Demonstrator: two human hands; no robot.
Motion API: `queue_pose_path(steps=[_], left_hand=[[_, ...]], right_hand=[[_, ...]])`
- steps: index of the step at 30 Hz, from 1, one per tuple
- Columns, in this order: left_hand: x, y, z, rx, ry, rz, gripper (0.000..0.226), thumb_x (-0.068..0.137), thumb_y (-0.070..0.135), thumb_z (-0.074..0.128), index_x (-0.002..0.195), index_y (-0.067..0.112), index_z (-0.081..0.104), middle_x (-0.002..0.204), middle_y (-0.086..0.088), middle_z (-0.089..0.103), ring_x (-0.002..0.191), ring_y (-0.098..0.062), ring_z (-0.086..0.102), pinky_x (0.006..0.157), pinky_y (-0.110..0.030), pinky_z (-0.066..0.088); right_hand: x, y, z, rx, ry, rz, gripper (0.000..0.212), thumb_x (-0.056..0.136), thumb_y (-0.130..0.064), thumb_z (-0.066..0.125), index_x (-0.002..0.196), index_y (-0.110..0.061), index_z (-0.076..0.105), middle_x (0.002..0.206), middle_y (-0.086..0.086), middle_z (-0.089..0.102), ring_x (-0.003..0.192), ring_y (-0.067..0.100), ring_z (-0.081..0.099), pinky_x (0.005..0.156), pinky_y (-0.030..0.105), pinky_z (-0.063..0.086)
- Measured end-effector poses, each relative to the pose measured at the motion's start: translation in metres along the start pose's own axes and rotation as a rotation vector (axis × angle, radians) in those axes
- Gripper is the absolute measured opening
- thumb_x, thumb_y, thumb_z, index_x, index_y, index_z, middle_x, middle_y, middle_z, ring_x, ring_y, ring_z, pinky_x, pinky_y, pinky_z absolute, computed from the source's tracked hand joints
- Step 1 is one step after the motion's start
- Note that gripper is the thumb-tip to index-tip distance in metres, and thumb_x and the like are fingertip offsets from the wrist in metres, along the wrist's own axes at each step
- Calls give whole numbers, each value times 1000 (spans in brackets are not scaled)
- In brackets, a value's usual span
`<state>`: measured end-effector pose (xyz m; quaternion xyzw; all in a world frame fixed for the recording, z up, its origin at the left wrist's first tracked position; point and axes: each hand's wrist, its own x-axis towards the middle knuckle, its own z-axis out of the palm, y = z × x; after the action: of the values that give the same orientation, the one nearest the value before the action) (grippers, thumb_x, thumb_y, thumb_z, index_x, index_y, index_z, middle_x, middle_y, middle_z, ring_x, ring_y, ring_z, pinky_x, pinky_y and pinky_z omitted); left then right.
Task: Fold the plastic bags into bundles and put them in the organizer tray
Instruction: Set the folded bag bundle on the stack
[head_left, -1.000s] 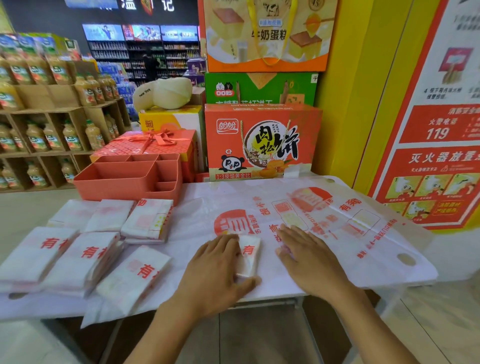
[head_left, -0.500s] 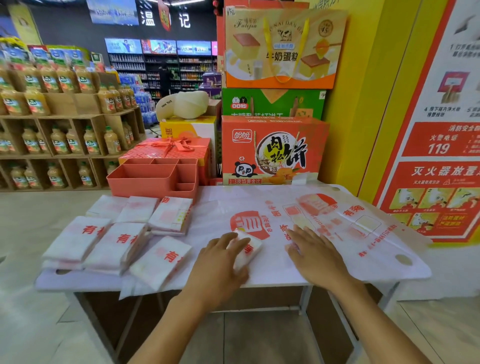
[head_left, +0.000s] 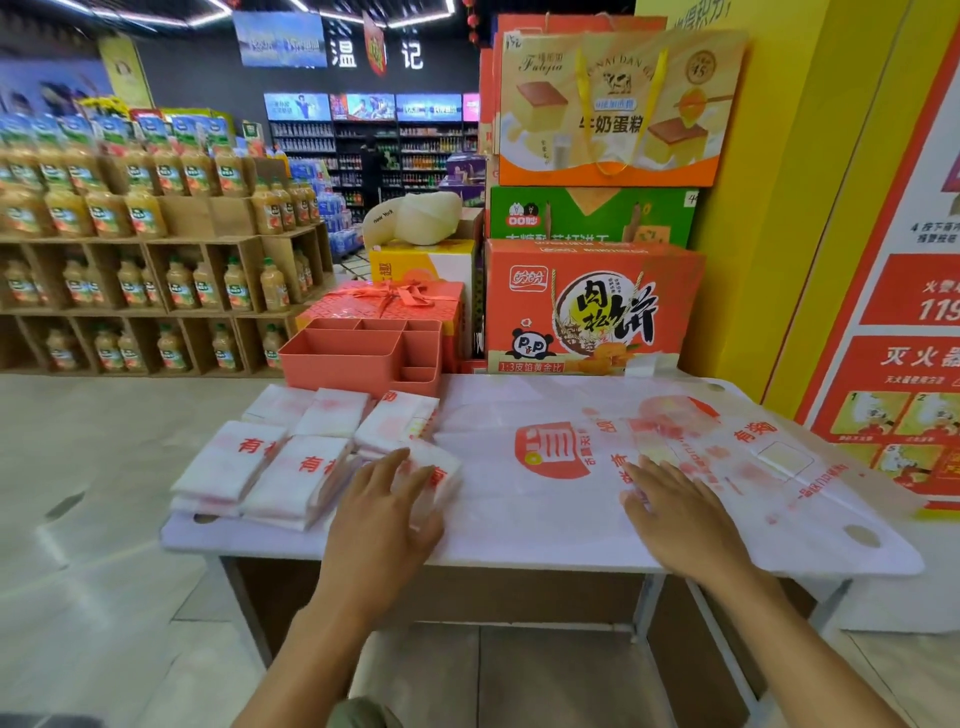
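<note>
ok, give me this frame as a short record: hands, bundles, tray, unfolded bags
left hand: fingers straight, resting on single bundle
right hand: flat, palm down on unfolded bags
folded bundles: several, stacked on left part of table, in front of tray
tray: orange, at far edge; no bundles seen inside
unfolded bags: lying flat over middle and right, overhanging right end
image: motion blur around the hands
</note>
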<state>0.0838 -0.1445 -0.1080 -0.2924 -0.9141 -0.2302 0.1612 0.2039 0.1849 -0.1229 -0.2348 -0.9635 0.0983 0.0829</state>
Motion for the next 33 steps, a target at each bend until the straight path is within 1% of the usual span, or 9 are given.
queue_pose_path(steps=[7,12,17,20,22,25,27,30,33], left_hand=[[-18,-22,6,98,-14,51,57,97,66,37,148,40,44,160,5,38,149,-21,31,118,-43,28],[-21,-20,7,23,18,-15,60,98,61,43,151,31,46,160,3,40,150,-21,31,117,-40,30],[-21,-25,7,215,69,-24,64,96,67,43,149,31,47,154,2,47,148,-25,34,119,-48,27],[-20,-27,5,279,60,-35,61,94,68,41,143,33,53,149,-2,50,141,-29,39,112,-52,31],[-20,-25,6,318,58,-50,60,94,68,38,139,33,56,147,-2,50,140,-31,38,114,-54,24],[-22,-25,10,327,78,-32,57,95,66,38,138,35,57,153,-4,45,151,-34,25,121,-61,2],[-20,-27,11,308,58,-22,60,97,68,33,144,35,52,161,-6,36,155,-35,15,121,-63,-5],[-16,-34,14,314,-33,-34,67,98,72,20,153,39,37,167,-2,26,156,-28,12,123,-62,2],[-14,-39,16,322,-71,-58,68,98,72,17,157,39,27,169,-1,20,156,-25,12,125,-58,3]], right_hand=[[1,3,2,19,-2,1,57,106,-53,20,161,-37,18,170,-12,7,157,12,3,126,39,3],[1,3,2,9,5,6,57,106,-53,20,161,-38,19,170,-13,8,157,12,3,125,39,2],[-1,-2,-1,-100,-46,-4,58,107,-50,14,162,-33,8,171,-8,-2,157,16,-4,125,43,-1],[-2,-12,-8,-128,-80,-73,59,108,-47,16,162,-32,1,170,-8,-7,156,15,-10,127,47,-5],[-4,-26,-11,-95,-99,-159,61,107,-51,22,162,-34,2,170,-10,-6,156,14,-9,127,45,-2],[-8,-48,-9,-71,-111,-246,64,105,-59,27,161,-37,6,170,-13,-4,156,12,-7,127,40,-3],[-9,-59,-6,-57,-108,-279,66,103,-62,27,161,-38,7,170,-13,-3,156,12,-7,126,37,-3],[-10,-69,0,-40,-145,-301,69,101,-67,23,161,-40,2,169,-15,-7,155,10,-10,126,39,-4],[-11,-70,0,-49,-180,-292,70,100,-69,18,160,-43,-4,167,-18,-14,153,8,-16,124,39,-8]])
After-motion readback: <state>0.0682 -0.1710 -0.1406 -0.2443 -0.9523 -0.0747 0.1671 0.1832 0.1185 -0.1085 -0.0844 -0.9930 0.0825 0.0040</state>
